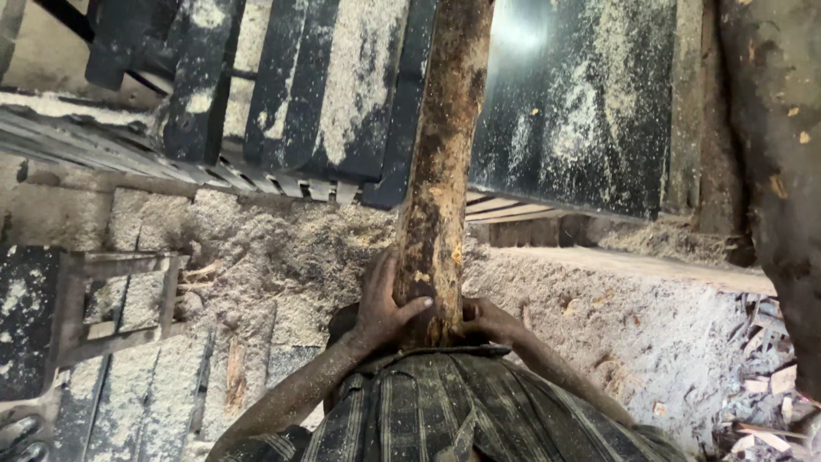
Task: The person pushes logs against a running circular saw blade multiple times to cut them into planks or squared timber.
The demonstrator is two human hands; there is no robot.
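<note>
Both hands grip the near end of a rough, bark-stained log (438, 162) at the lower centre of the frame. The left hand (382, 306) wraps its fingers around the log's left side; the right hand (487, 318) clasps the right side, fingers curled against the wood. The log runs up the middle of the frame, over a dark metal machine bed (581, 111) dusted with sawdust. Pale sawdust (282, 257) lies heaped below the bed, and wood scraps (765, 376) lie at lower right.
</note>
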